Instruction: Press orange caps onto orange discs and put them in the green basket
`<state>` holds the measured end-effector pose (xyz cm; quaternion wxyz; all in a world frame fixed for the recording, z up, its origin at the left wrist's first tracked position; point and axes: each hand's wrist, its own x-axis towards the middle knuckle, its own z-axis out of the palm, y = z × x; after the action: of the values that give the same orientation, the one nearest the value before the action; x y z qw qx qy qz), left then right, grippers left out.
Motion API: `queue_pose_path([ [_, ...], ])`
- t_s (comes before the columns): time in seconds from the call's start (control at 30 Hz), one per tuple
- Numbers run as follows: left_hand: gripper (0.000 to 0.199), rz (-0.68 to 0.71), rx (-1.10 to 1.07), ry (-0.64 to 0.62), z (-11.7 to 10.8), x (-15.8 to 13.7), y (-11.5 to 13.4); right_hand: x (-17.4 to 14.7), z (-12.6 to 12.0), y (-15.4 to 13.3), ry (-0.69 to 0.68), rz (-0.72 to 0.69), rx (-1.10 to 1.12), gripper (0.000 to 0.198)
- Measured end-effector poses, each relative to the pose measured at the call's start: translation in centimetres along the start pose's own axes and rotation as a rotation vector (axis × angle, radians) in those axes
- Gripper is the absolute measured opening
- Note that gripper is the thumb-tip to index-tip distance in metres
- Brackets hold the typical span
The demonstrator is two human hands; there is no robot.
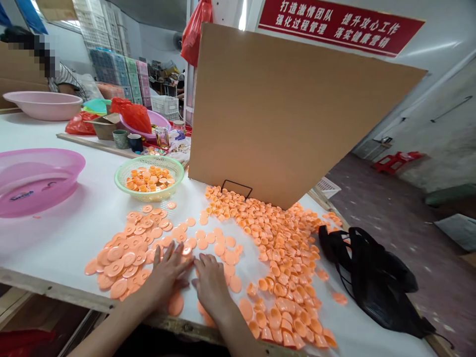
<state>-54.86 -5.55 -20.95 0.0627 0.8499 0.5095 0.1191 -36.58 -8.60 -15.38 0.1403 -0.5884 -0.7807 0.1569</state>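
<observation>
My left hand (169,270) lies over flat orange plastic discs with its fingers spread, holding nothing that shows. Close beside it, my right hand (211,282) rests low on the white table with fingers slightly bent and apart; no piece shows in its grasp. A heap of orange discs (122,255) spreads to the left of my hands, and loose discs (219,243) lie scattered just beyond them. On the right is a large pile of small orange plastic cups (282,258). A green mesh basket (121,181) behind the discs contains orange cup-like pieces (150,177).
A big cardboard sheet (290,109) stands upright behind the cup pile, with a black wire stand (237,182) at its base. A black bag (375,282) lies at the right edge. A pink basin (70,171) sits left. A person (69,82) is at the far left.
</observation>
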Motion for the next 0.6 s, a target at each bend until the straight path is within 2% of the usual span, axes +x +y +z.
queue_pose_path([
  [0.03, 0.068, 0.019, 0.017, -0.026, 0.2, -0.3, 0.0, -0.5, -0.2, 0.8, 0.010, 0.030, 0.026, 0.039],
  [0.1, 0.078, -0.035, 0.048, -0.053, 0.3, -0.9, -0.3, -1.3, -0.7, 2.3, 0.043, 0.104, 0.088, 0.030],
  [0.17, 0.075, -0.137, 0.074, -0.057, 0.1, -1.2, -0.9, -1.2, -1.1, 3.4, 0.087, 0.181, 0.156, 0.023],
  [0.23, 0.065, -0.181, 0.091, -0.029, -0.1, -1.0, -1.5, 0.0, -1.2, 3.6, 0.130, 0.224, 0.216, 0.022],
  [0.33, 0.061, -0.029, 0.069, 0.038, -0.1, -0.2, -1.4, 3.3, -0.8, 2.8, 0.164, 0.143, 0.261, 0.033],
  [0.43, 0.060, 0.086, 0.015, 0.087, 0.3, -0.1, -0.8, 6.3, -0.2, 2.2, 0.129, 0.008, 0.186, 0.038],
  [0.5, 0.051, 0.068, -0.026, 0.136, 0.5, -0.4, -1.0, 7.0, 0.0, 2.6, 0.106, 0.015, 0.117, 0.032],
  [0.6, 0.032, 0.097, -0.106, 0.177, 0.2, -0.2, -2.0, 6.6, -0.2, 4.2, 0.114, 0.109, 0.095, 0.025],
])
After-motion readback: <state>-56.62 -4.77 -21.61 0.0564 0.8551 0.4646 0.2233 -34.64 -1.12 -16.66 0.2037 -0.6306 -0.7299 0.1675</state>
